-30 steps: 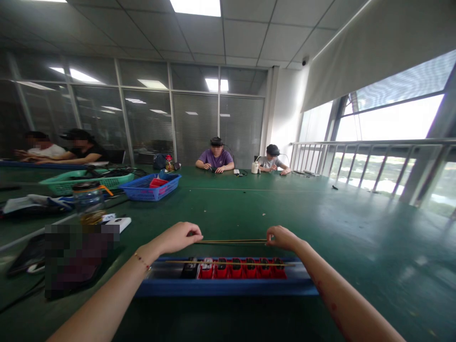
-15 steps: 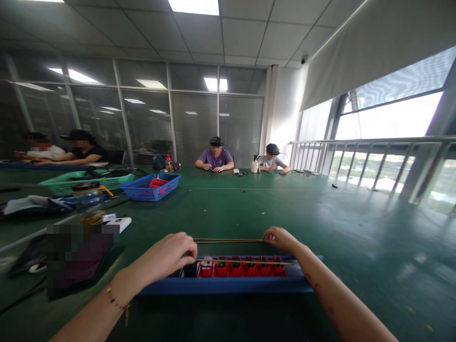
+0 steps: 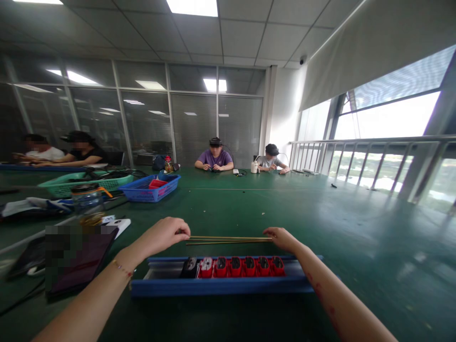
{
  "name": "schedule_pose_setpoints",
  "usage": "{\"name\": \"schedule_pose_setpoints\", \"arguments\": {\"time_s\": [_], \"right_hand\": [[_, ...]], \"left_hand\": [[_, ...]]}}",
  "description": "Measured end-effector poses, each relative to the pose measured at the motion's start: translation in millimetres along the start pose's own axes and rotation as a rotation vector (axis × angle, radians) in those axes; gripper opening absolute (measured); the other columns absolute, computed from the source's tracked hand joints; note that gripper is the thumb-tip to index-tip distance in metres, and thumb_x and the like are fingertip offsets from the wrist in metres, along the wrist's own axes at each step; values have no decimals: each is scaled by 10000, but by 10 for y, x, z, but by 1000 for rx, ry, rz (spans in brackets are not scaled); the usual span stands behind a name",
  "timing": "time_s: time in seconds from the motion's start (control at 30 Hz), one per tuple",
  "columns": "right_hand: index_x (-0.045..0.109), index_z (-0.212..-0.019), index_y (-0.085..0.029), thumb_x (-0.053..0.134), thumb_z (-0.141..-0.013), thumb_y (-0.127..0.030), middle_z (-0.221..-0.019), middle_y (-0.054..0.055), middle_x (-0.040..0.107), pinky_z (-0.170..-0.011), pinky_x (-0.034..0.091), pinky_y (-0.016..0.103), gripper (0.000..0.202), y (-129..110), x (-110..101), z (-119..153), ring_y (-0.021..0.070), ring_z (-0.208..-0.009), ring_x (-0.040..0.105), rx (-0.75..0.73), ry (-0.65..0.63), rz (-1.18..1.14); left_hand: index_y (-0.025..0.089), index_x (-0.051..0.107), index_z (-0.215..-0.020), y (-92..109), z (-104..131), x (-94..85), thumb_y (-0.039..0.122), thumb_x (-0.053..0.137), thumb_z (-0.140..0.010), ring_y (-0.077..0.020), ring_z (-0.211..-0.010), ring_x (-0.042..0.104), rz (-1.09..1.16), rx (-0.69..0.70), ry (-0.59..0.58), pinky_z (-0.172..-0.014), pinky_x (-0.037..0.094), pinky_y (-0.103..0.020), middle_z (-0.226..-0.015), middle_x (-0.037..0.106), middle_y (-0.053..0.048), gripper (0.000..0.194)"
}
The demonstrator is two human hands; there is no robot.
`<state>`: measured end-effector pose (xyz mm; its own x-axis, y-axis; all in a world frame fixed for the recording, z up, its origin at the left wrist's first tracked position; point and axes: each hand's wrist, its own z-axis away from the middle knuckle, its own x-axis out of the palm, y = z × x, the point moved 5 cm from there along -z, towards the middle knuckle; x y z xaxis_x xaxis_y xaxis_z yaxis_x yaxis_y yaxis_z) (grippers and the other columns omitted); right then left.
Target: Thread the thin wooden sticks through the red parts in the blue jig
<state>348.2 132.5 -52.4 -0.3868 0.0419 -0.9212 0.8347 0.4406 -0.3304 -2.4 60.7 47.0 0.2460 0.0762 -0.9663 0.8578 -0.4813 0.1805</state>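
Observation:
Thin tan sticks (image 3: pixel 228 240) stretch side by side across the table just beyond a long blue tray. My left hand (image 3: pixel 174 230) has its fingers pinched on the left end of one stick. At the right ends of the sticks, my right hand (image 3: pixel 281 237) is closed with its fingertips on them. Nearer to me lies the blue tray (image 3: pixel 221 286), holding a row of several red blocks (image 3: pixel 235 267) with dark tops. One black block (image 3: pixel 189 268) stands at the left of that row. My right forearm passes over the tray's right end.
To the left are a dark tablet-like slab (image 3: pixel 85 261), a jar (image 3: pixel 88 204) with an orange strap and a white device (image 3: pixel 123 225). Behind them stand a blue basket (image 3: pixel 149 192) and a green basket (image 3: pixel 57 187). Several people sit around the table (image 3: pixel 302 209).
My left hand has moved forward from above the tray, and the stick that crossed over the blocks now lies beyond with the others. My right hand has barely moved.

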Motion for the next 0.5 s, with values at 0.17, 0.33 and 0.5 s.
{"name": "schedule_pose_setpoints", "arguments": {"time_s": [0.17,0.33,0.5], "right_hand": [[600,-981,-199,360,-829,-391,-851,50,649,-676,426,241,343,-6,-6,14,164,-767,586,44,3,-19],[622,-911,-242,500,-737,-455,-885,33,625,-689,408,243,300,-173,-27,84,173,-799,568,-89,-35,178],[613,-902,-238,413,-812,-287,-899,34,630,-689,387,241,226,-317,-62,109,174,-833,568,-143,-64,374]], "left_hand": [[236,662,-716,-118,-233,404,328,494,-714,-132,-673,573,21,-6,-110,-602,372,-196,-748,649,9,192],[235,653,-732,-103,-429,732,298,540,-674,-139,-666,586,-8,-36,-141,-578,394,-197,-717,656,6,142],[231,630,-773,-90,-517,858,269,538,-683,-159,-715,582,-79,-43,-110,-583,397,-219,-769,642,-15,135]]}}
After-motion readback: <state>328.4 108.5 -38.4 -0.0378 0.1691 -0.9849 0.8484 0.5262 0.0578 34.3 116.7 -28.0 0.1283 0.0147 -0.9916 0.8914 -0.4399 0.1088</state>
